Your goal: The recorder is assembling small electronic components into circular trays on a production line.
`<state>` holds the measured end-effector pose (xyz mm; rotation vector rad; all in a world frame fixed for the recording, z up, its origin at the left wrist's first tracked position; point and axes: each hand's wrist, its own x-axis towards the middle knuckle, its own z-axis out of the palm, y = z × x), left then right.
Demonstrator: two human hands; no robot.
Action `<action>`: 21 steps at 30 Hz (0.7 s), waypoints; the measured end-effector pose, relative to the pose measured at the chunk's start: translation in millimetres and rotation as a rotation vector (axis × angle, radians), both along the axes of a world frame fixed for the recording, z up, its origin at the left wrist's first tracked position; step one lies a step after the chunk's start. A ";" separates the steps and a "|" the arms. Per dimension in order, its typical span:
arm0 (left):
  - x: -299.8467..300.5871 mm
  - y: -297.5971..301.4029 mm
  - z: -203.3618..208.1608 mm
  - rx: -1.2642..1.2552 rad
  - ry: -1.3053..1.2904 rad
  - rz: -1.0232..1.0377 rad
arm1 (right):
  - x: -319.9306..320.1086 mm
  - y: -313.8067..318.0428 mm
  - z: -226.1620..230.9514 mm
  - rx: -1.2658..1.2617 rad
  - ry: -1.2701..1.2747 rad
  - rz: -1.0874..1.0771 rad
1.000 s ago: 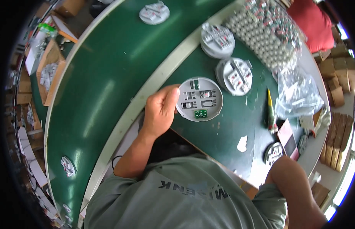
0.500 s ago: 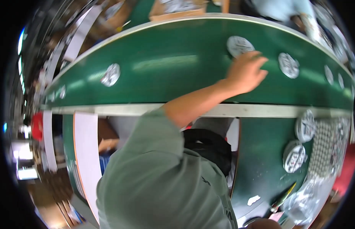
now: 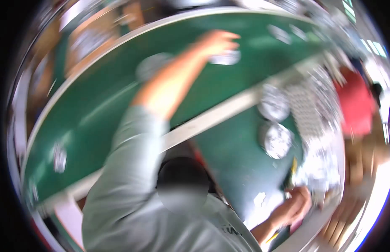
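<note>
My left hand point(image 3: 220, 44) reaches far across a green belt-like surface point(image 3: 107, 90), its fingers apart and blurred. Just below the fingers lies a round, flat, pale disc point(image 3: 225, 57), partly covered by the hand. Another pale disc point(image 3: 152, 67) sits beside my left forearm, partly behind it. At the lower right my right hand point(image 3: 293, 206) is curled closed over the side table, near the dark end of a yellow-tipped slim tool point(image 3: 293, 168). What its fingers hold is hidden.
Two round stacks, a farther one point(image 3: 274, 103) and a nearer one point(image 3: 277, 140), stand on the green side table point(image 3: 228, 168) beside a patterned grey sheet point(image 3: 306, 111) and clear plastic point(image 3: 321, 168). A pale rail point(image 3: 220, 113) divides belt and table. A person in red point(image 3: 356, 105) is at right.
The view has swung to the right. My left hand has moved from one disc to the disc right of it. My right hand has come into view beside the tool.
</note>
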<state>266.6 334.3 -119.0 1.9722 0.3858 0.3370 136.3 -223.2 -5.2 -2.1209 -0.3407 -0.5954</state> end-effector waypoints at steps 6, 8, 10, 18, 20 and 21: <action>-32.2 59.8 -3.7 0.482 -0.084 -0.054 | -2.4 -11.5 -5.1 -0.006 0.106 0.258; -25.9 27.0 19.3 0.562 -0.080 -0.094 | 5.0 -25.3 7.1 -0.028 0.056 0.154; -36.8 -9.9 42.7 0.621 -0.139 -0.098 | 15.1 -36.0 22.7 -0.109 0.019 0.132; -151.6 -161.7 105.2 0.493 -0.154 0.013 | 179.4 -46.5 71.9 -0.222 0.008 0.198; -178.4 -201.2 96.1 0.460 -0.142 -0.021 | 245.1 -34.9 78.0 -0.333 -0.010 0.192; -188.5 -219.7 86.8 0.439 -0.140 0.001 | 274.1 -28.1 81.1 -0.404 0.034 0.186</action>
